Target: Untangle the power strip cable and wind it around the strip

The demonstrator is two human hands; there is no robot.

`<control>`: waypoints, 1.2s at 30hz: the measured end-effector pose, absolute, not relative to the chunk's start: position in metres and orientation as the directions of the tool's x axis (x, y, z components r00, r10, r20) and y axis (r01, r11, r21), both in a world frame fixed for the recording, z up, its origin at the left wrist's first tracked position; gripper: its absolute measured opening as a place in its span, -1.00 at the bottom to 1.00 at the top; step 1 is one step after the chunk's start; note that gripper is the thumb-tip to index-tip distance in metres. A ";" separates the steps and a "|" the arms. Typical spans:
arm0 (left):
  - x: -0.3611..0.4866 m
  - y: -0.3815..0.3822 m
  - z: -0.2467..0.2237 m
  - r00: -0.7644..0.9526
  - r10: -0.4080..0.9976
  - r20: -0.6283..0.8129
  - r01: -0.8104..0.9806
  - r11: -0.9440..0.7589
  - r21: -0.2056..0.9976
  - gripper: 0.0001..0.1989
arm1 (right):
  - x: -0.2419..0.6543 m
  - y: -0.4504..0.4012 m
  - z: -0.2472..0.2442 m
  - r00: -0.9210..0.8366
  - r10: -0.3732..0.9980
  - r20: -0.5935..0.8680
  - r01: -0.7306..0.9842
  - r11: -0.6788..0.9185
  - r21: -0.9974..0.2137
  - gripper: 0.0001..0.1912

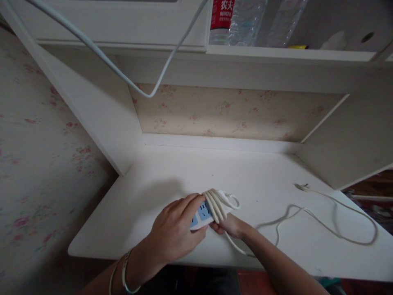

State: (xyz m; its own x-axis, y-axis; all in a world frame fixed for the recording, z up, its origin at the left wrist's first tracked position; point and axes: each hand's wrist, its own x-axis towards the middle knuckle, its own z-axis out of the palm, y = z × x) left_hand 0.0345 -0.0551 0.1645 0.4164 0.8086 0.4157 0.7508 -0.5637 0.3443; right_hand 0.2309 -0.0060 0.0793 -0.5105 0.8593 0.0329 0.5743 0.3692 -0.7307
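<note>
Power strip (202, 215) is gripped from the left end by the left hand (175, 229), fingers curled over its top; bracelets (123, 272) are worn on that wrist. Right hand (231, 225) is closed on the strip's right end, mostly hidden under it. Several turns of white cord (216, 203) are wrapped across the strip. The remaining cord is trailed loose over the white desk (153, 176) to the right, ending at the plug (302, 187). Bottles (242, 20) are seen on the shelf above.

White power strip (202, 216), blue sockets up, cord (216, 203) coiled around it; loose cord trails right to plug (303, 187).
</note>
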 end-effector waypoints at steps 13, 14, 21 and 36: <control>0.041 -0.028 0.132 0.367 0.902 0.229 0.907 -0.402 0.129 -0.53 | 0.238 -0.018 0.167 -0.585 0.805 0.094 0.799 0.593 -0.101 -0.44; 0.044 -0.031 0.132 0.408 0.890 0.205 0.889 -0.438 0.135 -0.52 | 0.236 -0.015 0.170 -0.618 0.774 0.137 0.776 0.629 -0.053 -0.45; 0.051 -0.068 0.163 0.688 0.715 0.121 0.655 -0.684 0.320 -0.52 | 0.229 0.013 0.189 -0.578 0.744 0.336 0.758 0.642 -0.117 -0.49; 0.036 -0.076 0.188 0.460 0.763 0.454 0.595 -0.645 0.480 -0.63 | 0.239 0.015 0.124 -0.416 0.899 -0.139 0.507 0.103 -0.856 -0.45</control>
State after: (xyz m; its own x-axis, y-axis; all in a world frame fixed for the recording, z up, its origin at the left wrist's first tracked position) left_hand 0.0360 -0.0761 0.1878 0.4600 0.7629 0.4544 0.5949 -0.6447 0.4801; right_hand 0.2394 0.0151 0.1242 -0.4160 0.8987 -0.1388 0.5073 0.1027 -0.8556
